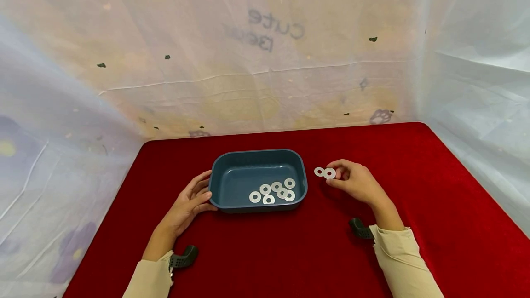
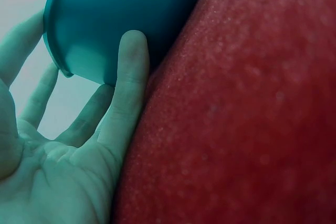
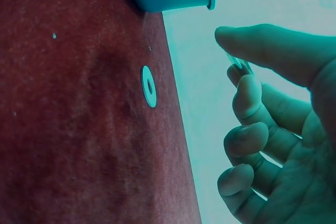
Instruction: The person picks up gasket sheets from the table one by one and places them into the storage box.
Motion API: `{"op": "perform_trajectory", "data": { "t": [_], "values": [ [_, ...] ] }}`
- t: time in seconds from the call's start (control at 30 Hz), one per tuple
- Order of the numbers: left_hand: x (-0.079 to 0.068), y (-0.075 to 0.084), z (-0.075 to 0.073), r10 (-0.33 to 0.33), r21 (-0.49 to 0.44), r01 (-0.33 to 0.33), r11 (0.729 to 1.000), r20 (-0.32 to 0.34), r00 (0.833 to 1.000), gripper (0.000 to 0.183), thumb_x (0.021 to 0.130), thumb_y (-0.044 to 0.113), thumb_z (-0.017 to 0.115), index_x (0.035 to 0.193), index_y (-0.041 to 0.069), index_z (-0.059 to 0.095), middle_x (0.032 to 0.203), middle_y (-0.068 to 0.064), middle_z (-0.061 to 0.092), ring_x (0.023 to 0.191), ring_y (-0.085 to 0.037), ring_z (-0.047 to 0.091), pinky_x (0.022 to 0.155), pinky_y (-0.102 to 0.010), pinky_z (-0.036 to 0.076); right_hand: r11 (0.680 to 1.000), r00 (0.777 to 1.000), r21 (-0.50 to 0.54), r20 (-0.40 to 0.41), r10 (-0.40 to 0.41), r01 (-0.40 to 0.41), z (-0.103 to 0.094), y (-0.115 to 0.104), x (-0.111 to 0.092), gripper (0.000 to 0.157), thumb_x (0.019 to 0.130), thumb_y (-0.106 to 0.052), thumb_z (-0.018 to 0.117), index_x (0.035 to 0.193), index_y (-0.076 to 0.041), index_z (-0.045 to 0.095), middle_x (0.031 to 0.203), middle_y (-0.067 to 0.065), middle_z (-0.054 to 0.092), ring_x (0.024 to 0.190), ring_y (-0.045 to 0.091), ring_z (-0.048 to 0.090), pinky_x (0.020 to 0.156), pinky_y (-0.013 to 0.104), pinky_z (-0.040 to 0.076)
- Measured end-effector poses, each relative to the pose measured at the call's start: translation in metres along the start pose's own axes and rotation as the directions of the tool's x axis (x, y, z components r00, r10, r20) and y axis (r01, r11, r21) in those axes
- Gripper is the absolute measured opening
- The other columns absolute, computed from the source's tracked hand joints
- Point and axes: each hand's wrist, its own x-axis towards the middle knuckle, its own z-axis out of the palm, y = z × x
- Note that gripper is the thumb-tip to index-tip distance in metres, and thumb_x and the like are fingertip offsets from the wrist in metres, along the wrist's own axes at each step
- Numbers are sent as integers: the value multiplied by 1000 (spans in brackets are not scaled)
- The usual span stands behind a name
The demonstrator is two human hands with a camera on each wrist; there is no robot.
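Observation:
A blue-grey rectangular tub [image 1: 257, 155] stands on red cloth, several flat silver washers [image 1: 265, 189] lying on its floor toward the front right. At its left end, my left hand [image 1: 187, 203] rests spread fingers against the outer wall, thumb at the rim. Those fingers look fairly straight in the left wrist view, one fingertip [image 2: 132, 43] lying along the tub wall [image 2: 105, 24]. Right of the tub, my right hand [image 1: 358, 182] pinches a washer [image 1: 329, 173] between thumb and forefinger. A second washer [image 3: 149, 86] lies on the cloth below that hand.
The red cloth [image 1: 265, 252] covers the table to its edges. Pale printed sheeting [image 1: 265, 95] hangs behind and along both sides. A dark camera mount sits at each wrist, the left mount [image 1: 185, 257] and the right mount [image 1: 359, 228].

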Motion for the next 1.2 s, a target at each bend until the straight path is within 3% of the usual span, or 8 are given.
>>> {"op": "perform_trajectory", "data": {
  "t": [0.47,0.67,0.9,1.07,1.2],
  "values": [
    [0,-2,-1,-3,-1,3,1000,-5,1000,61,104,7,48,158,19,24,153,-12,34,121,-16,59,87,-36,59,1000,1000,-11,-24,-3,3,-5,-10,-2,31,86,-20,78,114,-11,68,83,3,56,66,15,47,55,23,38],
    [1,4,0,-12,63,13,998,-15,1000,62,103,7,52,157,19,26,153,-18,34,120,-17,61,87,-37,59,1000,999,-1,-35,-2,2,-7,-14,-5,31,85,-20,78,114,-12,68,81,3,56,65,14,47,55,24,39],
    [-2,17,0,-3,157,3,988,0,1000,63,100,7,57,156,12,29,150,-27,36,117,-14,64,89,-36,59,999,999,36,-39,-3,4,-11,-25,-9,34,86,-23,78,116,-12,67,80,3,54,67,15,47,55,24,40],
    [-4,25,2,-14,192,15,981,-8,1000,67,97,7,63,155,9,31,151,-25,37,114,-11,65,87,-34,59,999,1000,44,-28,-10,12,-8,-31,-10,34,86,-23,79,116,-12,67,79,3,53,66,15,47,55,24,39],
    [-4,26,3,-30,190,32,981,-16,999,63,99,7,60,155,9,31,152,-25,37,114,-13,65,88,-35,59,999,1000,46,-13,-26,27,-6,-35,-9,33,86,-22,79,115,-12,68,81,3,54,66,14,46,56,24,39]
  ]
}}
